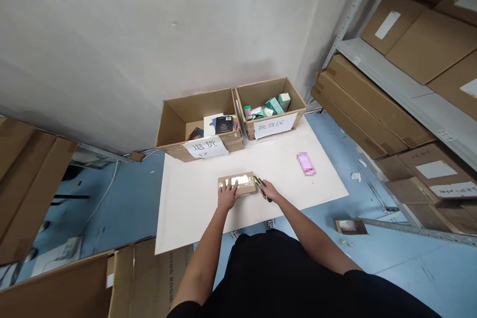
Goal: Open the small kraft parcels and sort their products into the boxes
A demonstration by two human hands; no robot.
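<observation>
A small brown cardboard parcel (pixel 238 183) with a white label and clear tape lies on the white table (pixel 194 208). My left hand (pixel 227 194) rests flat on the parcel's near left part, fingers spread. My right hand (pixel 269 191) is closed around a yellow-and-black utility knife (pixel 261 185), whose tip sits at the parcel's right end.
Two open cardboard boxes stand at the table's far edge: the left box (pixel 175 124) holds books, the right box (pixel 294 102) holds small green packets. A pink item (pixel 306 164) lies right of the parcel. Metal shelving (pixel 410 94) with flat cartons fills the right side. More cartons (pixel 55 288) stand at the lower left.
</observation>
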